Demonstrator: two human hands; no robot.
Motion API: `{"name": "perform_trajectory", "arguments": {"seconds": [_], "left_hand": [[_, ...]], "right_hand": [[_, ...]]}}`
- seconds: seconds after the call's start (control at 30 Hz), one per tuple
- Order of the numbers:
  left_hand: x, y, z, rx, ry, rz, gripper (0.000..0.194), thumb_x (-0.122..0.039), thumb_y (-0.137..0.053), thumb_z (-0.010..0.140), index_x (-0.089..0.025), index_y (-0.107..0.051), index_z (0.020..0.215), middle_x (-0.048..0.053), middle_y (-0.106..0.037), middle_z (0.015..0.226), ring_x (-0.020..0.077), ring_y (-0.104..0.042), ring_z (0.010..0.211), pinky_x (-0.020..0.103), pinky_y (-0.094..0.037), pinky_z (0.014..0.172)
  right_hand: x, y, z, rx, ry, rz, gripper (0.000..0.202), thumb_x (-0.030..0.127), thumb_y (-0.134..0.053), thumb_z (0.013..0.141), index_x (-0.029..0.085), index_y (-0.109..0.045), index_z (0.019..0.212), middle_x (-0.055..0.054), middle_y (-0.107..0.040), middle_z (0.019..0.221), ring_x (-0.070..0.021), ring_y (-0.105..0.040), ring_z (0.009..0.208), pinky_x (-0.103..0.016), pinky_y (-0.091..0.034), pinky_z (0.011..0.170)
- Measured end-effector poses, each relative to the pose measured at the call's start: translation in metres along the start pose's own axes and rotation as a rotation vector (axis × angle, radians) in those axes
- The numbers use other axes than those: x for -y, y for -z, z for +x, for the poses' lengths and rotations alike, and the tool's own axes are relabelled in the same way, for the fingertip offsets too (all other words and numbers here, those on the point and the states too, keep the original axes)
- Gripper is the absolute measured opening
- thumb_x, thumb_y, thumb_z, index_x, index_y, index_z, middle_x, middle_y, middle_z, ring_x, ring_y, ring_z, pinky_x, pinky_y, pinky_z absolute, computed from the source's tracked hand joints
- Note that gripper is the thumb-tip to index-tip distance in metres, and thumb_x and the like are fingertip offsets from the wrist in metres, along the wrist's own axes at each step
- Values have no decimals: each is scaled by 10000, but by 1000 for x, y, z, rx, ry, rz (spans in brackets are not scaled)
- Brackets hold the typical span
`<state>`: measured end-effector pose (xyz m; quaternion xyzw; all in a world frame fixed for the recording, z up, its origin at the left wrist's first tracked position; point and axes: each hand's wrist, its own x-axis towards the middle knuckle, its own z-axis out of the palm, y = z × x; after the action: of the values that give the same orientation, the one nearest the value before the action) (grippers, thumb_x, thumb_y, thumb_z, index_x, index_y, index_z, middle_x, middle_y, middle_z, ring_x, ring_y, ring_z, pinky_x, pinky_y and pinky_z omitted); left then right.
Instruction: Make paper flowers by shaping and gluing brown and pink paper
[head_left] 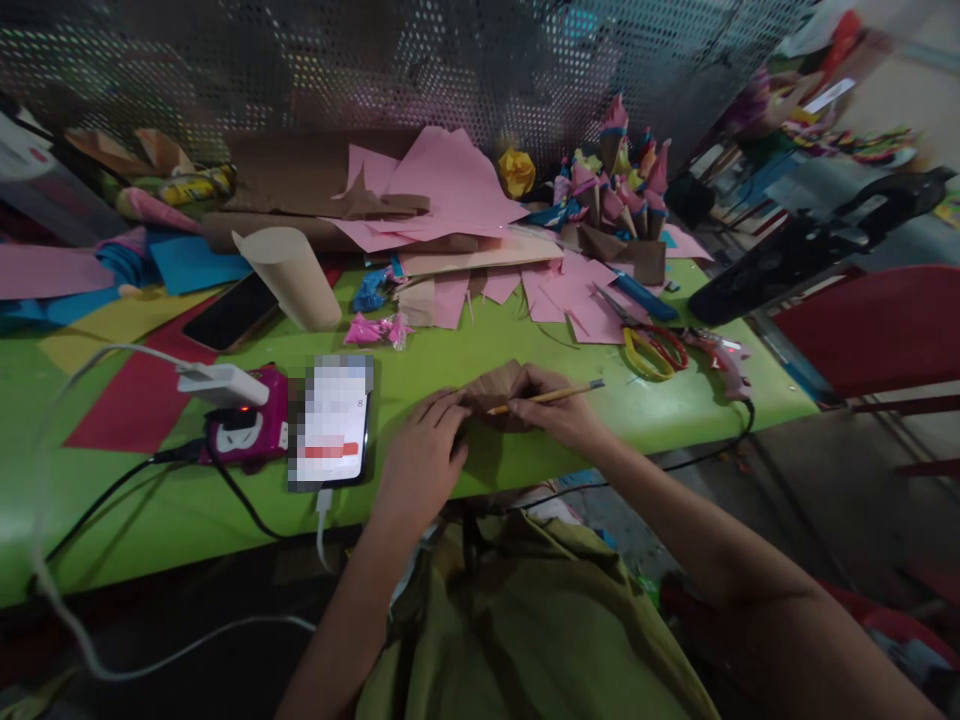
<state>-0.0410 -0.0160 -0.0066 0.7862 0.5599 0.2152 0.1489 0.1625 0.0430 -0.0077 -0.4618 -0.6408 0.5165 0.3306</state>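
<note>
A folded piece of brown paper lies at the near edge of the green table, between my two hands. My right hand is closed around a pencil, its tip low over the paper and its dark end pointing right. Whether the tip touches the paper I cannot tell. My left hand rests on the table with its fingers over the paper's left corner, pressing it down. To the left of that hand lies a lit phone with a cable plugged into its lower end.
Scissors with yellow and red handles and a glue gun lie to the right. A cardboard tube, pink paper sheets and wrapped paper cones stand behind. A magenta power strip with cables sits at left.
</note>
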Motion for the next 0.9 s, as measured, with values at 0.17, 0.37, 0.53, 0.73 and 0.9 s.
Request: {"name": "perform_trajectory", "arguments": {"seconds": [0.17,0.37,0.53,0.73,0.9], "left_hand": [[-1,1,0,-5,-7,7,239,-141,-566,912,-174,-639,1137,105,-664,1322,265,-582,1270,473,-509,1062],[-1,1,0,-3,-9,24,268,-123,-563,901,-183,-637,1152,105,-663,1320,264,-582,1275,472,-506,1062],[0,0,0,-11,-10,40,282,-97,-577,874,-189,-636,1135,115,-668,1296,272,-596,1259,469,-525,1040],[-1,-1,0,-25,-26,51,219,-132,-570,905,-173,-629,1112,114,-669,1289,268,-596,1253,450,-519,1047],[-1,0,-1,-20,-34,46,204,-161,-560,925,-173,-629,1116,116,-675,1276,272,-585,1265,453,-513,1051]], "right_hand": [[3,2,-8,6,-7,-7,213,358,-681,738,198,-551,684,25,-549,605,-115,-461,564,-241,-341,525],[5,2,-6,-1,-2,38,252,405,-688,746,201,-545,712,33,-543,603,-108,-453,544,-237,-340,503],[3,-6,8,-48,44,90,284,456,-675,794,215,-525,789,27,-586,654,-109,-488,549,-232,-353,495],[-1,-10,20,-78,115,31,286,465,-674,820,216,-538,785,21,-587,647,-115,-480,539,-244,-353,502],[-3,-9,22,-82,118,-15,259,441,-664,826,206,-563,789,21,-584,658,-118,-488,564,-251,-372,530]]}}
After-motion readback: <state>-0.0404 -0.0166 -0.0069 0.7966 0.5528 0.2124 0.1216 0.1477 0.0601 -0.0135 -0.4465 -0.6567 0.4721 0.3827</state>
